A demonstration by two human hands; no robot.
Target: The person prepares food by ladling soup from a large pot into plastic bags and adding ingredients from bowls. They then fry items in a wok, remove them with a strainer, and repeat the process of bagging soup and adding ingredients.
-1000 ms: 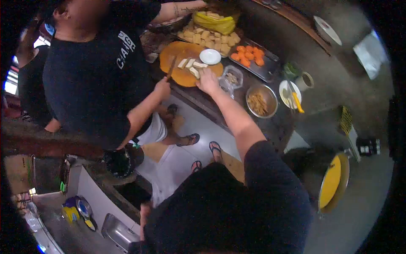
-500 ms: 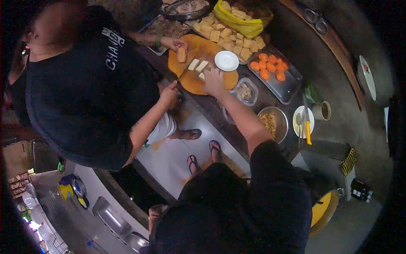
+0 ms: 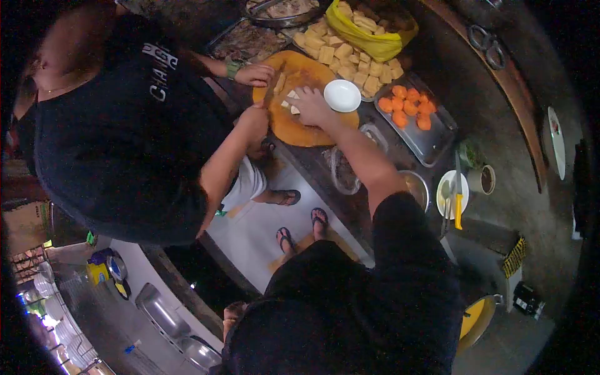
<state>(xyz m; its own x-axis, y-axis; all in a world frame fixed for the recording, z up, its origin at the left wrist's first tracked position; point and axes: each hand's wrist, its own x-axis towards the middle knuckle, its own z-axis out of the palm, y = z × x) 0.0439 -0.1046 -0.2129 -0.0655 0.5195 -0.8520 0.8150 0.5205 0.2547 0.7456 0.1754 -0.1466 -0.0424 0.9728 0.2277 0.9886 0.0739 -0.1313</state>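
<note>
My right hand [image 3: 312,107] reaches over the round wooden cutting board [image 3: 294,134]. Its fingers are around several pale cut tofu pieces [image 3: 294,110]; the fingertips are partly hidden among them. My left hand [image 3: 234,315] hangs low beside my body, far from the board, mostly hidden by my black shirt. Beside the tofu pieces, a brown-skinned tofu block [image 3: 279,84] lies near a co-worker's hand [image 3: 254,75], which rests at the board's left edge. The co-worker's other hand [image 3: 255,120] is closed at the near edge, its knife hardly visible. A white saucer [image 3: 342,95] sits right of my hand.
Tofu blocks [image 3: 350,65] are heaped behind the board by a yellow bag [image 3: 381,44]. A metal tray [image 3: 431,147] holds orange round pieces [image 3: 409,107]. A metal bowl [image 3: 420,186] and a yellow-handled knife [image 3: 459,206] on a white plate [image 3: 446,212] are to the right.
My right hand has moved left onto the cut tofu pieces. The co-worker's hand no longer grips the tofu block upright and lies flatter. The view has shifted slightly.
</note>
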